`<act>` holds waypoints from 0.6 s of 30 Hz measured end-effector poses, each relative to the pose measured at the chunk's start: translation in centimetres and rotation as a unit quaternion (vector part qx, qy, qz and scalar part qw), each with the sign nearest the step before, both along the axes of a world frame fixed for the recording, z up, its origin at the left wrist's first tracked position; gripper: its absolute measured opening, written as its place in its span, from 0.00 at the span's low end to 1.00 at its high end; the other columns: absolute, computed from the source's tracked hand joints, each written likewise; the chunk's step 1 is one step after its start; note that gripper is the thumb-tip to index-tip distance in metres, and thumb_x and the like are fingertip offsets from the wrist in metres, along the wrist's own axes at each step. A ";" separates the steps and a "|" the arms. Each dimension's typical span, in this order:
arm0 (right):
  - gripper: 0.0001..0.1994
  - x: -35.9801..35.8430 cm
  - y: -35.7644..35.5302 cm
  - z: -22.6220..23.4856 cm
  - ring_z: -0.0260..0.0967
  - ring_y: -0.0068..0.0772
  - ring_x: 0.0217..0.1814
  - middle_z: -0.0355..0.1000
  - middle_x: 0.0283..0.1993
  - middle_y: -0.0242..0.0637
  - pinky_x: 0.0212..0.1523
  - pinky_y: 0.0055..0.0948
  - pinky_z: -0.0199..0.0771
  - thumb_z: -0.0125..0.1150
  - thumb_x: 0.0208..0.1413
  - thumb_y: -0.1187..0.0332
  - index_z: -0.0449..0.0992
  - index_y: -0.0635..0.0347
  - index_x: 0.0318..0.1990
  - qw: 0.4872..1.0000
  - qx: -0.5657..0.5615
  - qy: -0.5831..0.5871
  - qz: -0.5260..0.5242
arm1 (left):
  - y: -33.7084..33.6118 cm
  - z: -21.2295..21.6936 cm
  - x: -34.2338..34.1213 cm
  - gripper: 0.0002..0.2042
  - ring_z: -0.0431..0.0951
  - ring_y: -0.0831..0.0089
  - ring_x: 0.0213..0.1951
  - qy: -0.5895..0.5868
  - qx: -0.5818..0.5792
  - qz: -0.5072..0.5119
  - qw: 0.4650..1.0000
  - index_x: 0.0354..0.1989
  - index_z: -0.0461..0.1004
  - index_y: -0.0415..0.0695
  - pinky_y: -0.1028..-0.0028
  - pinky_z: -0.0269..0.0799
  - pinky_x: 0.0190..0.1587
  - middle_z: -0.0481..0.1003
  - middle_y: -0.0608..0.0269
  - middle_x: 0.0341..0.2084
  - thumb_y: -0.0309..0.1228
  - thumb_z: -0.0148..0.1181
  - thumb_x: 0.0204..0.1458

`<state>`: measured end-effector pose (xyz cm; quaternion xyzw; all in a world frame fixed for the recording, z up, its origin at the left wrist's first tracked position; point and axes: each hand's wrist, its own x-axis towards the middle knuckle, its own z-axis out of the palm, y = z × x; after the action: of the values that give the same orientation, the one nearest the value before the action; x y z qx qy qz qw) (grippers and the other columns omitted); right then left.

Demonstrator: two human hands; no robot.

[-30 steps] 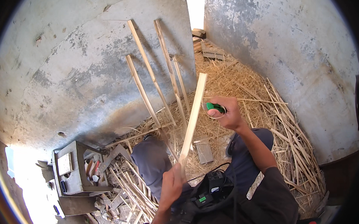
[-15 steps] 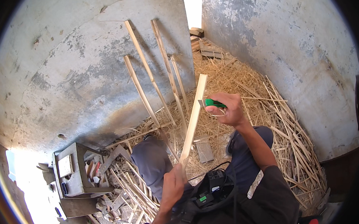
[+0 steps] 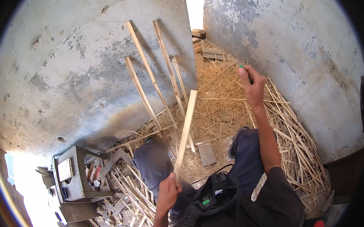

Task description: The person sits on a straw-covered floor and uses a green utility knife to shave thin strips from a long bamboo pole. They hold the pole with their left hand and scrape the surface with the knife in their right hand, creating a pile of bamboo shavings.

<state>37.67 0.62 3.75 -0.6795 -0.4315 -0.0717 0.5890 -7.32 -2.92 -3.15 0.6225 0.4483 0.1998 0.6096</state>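
My left hand is closed round the lower end of a pale wooden strip. The strip slants up and away over my knees, its far end free. Out at the far right, my right hand is closed on a green-handled knife. Only a bit of green shows past the fingers, and the blade cannot be made out. A thin curl of shaving seems to hang by that hand, which is well apart from the strip.
Several wooden strips lean on the grey wall. Shavings cover the floor ahead. Long thin slats are heaped along the right wall. At left, a wooden stool lies on its side with small items inside. A flat block lies between my feet.
My right hand has moved up and away from the strip with the knife, whose blade was at the strip before. The strip's far end has dropped slightly and shifted left.
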 end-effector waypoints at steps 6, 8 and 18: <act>0.21 -6.6 -0.1 -1.0 0.64 0.23 0.24 0.72 0.25 0.31 0.26 0.29 0.62 0.65 0.72 0.49 0.84 0.60 0.46 0.981 -0.028 -0.018 0.189 | 0.8 2.2 1.8 0.24 0.67 0.78 0.23 -0.005 0.064 0.053 0.997 0.33 0.71 0.35 0.67 0.65 0.28 0.68 0.66 0.18 0.40 0.42 0.80; 0.20 -8.7 -0.5 -1.1 0.70 0.26 0.25 0.76 0.28 0.34 0.27 0.30 0.68 0.68 0.70 0.49 0.84 0.60 0.46 0.969 -0.018 -0.046 0.242 | 0.9 2.3 2.4 0.26 0.65 0.80 0.22 0.006 0.105 0.060 0.993 0.32 0.70 0.38 0.72 0.60 0.26 0.66 0.69 0.18 0.44 0.40 0.81; 0.16 -13.6 -1.2 -2.2 0.83 0.34 0.30 0.84 0.36 0.33 0.28 0.31 0.81 0.76 0.62 0.54 0.85 0.57 0.44 0.922 0.003 -0.207 0.327 | 1.3 2.5 4.1 0.23 0.65 0.84 0.22 0.006 0.185 0.072 0.980 0.33 0.72 0.38 0.76 0.58 0.25 0.68 0.69 0.19 0.42 0.44 0.80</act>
<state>24.08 -0.63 1.56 -0.4693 -0.7418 -0.0159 0.4788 -3.20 -1.61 -0.60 0.6917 0.4509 0.3189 0.4653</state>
